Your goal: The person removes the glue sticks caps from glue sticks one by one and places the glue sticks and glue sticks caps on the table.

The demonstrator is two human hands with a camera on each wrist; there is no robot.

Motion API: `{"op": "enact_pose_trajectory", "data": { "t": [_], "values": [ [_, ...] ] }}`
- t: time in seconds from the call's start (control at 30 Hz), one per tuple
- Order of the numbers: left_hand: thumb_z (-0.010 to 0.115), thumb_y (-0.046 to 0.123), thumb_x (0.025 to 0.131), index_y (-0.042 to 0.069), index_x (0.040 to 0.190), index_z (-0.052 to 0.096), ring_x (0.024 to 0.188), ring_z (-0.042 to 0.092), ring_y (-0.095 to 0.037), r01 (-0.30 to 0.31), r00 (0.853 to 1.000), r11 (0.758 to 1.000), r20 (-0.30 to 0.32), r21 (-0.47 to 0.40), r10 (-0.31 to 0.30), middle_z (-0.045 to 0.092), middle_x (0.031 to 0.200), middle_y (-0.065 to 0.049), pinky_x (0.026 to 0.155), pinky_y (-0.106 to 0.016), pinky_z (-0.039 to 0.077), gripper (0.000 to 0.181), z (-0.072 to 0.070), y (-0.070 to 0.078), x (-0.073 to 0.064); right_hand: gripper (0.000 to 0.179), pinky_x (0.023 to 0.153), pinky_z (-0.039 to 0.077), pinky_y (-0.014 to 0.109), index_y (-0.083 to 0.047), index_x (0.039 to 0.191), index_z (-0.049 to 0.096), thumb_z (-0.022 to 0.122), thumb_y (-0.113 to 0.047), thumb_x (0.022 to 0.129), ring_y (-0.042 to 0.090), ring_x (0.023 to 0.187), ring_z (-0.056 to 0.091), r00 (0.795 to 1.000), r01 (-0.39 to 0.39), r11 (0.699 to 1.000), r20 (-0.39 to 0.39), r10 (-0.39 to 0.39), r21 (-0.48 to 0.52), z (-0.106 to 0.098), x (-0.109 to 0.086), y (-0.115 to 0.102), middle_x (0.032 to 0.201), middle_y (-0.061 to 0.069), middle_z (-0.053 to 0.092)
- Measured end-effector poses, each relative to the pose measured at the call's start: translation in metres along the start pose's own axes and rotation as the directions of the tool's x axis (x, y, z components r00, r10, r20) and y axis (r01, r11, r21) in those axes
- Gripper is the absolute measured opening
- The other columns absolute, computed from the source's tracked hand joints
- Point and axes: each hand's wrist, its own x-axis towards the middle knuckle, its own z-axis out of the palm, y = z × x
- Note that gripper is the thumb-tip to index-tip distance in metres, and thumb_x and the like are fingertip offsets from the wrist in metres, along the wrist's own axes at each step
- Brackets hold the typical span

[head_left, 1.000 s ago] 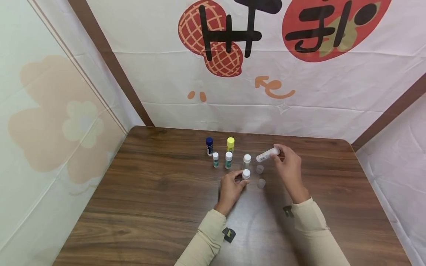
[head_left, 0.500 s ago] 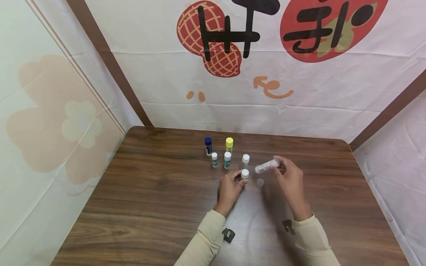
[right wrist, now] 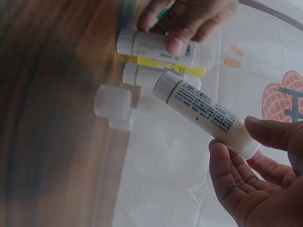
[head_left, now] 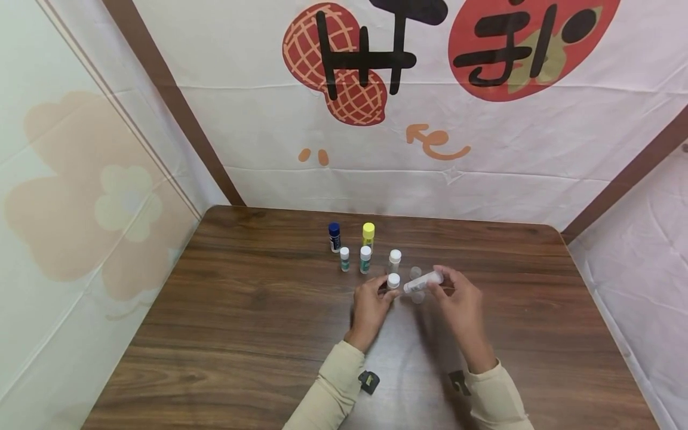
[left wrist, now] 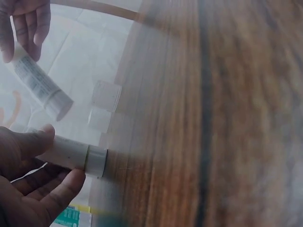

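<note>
My left hand (head_left: 369, 307) grips a white glue stick (left wrist: 68, 153) that stands upright on the table, thumb and fingers round its sides. Raised above the table, my right hand (head_left: 461, 310) pinches one end of a second white glue stick (right wrist: 203, 116), which bears a printed barcode label. That one is tilted, its far end pointing toward the left hand's stick. On the table between the hands sit two translucent caps (right wrist: 112, 100), partly behind the right-hand stick in the head view. Another white glue stick (head_left: 395, 260) stands just behind the left hand's one.
A blue-capped glue stick (head_left: 334, 237) and a yellow-capped one (head_left: 368, 232) stand at the back. Before them are a small green-labelled stick (head_left: 344, 260) and a larger one (head_left: 365, 261). A small black object (head_left: 368, 382) lies by the left sleeve; printed cloth walls surround the table (head_left: 226, 298).
My right hand has come down and toward me with its glue stick, which has moved closer to the left hand's stick. The left hand keeps its grip in place.
</note>
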Motion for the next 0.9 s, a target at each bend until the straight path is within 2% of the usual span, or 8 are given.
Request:
{"op": "enact_pose_trajectory", "data": {
  "t": [0.17,0.27,0.43,0.67,0.77,0.9],
  "values": [
    [0.083,0.014,0.074,0.001,0.114,0.069,0.092,0.069,-0.019,0.048,0.999,0.999,0.017,-0.013,-0.048,0.07,0.106,-0.013,0.075,-0.026,0.055,0.045,-0.003,0.001,-0.004,0.033,0.063,0.055,0.024,0.006,0.107,0.067,0.078,0.005,0.076,0.03,0.077,0.069,1.0,-0.008,1.0,0.003,0.008,0.021,0.006,-0.008,0.005,0.097,0.021,0.069],
    [0.084,0.016,0.073,0.001,0.118,0.067,0.09,0.068,-0.021,0.066,0.998,0.998,0.022,0.004,-0.066,0.07,0.107,-0.013,0.075,-0.03,0.055,0.05,-0.007,0.003,-0.008,0.033,0.063,0.055,0.025,0.005,0.107,0.068,0.078,0.005,0.075,0.029,0.077,0.069,1.0,-0.015,1.0,0.001,0.015,0.023,0.008,-0.011,0.008,0.096,0.02,0.069],
    [0.087,0.024,0.069,0.002,0.114,0.069,0.08,0.062,-0.025,0.062,0.998,0.996,0.02,0.06,-0.064,0.07,0.096,-0.012,0.072,-0.038,0.05,0.054,-0.014,0.011,-0.014,0.033,0.062,0.055,0.024,0.003,0.106,0.069,0.08,0.001,0.075,0.027,0.075,0.069,1.0,-0.025,1.0,0.005,0.025,0.016,0.008,-0.014,0.007,0.094,0.017,0.071],
    [0.088,0.031,0.066,0.004,0.109,0.071,0.095,0.066,-0.026,0.09,0.996,0.988,-0.001,0.128,-0.091,0.071,0.104,-0.01,0.079,-0.041,0.051,0.053,-0.023,0.024,-0.022,0.031,0.061,0.053,0.019,0.002,0.102,0.07,0.082,-0.002,0.074,0.025,0.072,0.069,0.999,-0.038,0.999,0.007,0.037,0.038,0.009,-0.015,0.003,0.086,0.014,0.071],
    [0.088,0.032,0.065,0.004,0.109,0.071,0.095,0.066,-0.026,0.081,0.997,0.985,-0.011,0.151,-0.08,0.07,0.104,-0.01,0.079,-0.041,0.051,0.055,-0.025,0.028,-0.025,0.031,0.06,0.052,0.016,0.005,0.1,0.069,0.082,-0.001,0.073,0.027,0.071,0.068,0.999,-0.044,0.996,0.015,0.043,0.074,0.01,-0.017,0.002,0.084,0.017,0.071],
    [0.09,0.03,0.062,0.002,0.105,0.072,0.089,0.066,-0.026,0.007,1.0,0.983,-0.031,0.186,-0.001,0.07,0.098,-0.011,0.076,-0.04,0.051,0.054,-0.027,0.033,-0.03,0.03,0.058,0.051,0.016,0.003,0.097,0.069,0.083,-0.004,0.072,0.022,0.067,0.067,0.997,-0.073,0.994,0.027,0.071,0.083,0.013,-0.019,0.0,0.079,0.014,0.071]
  ]
}}
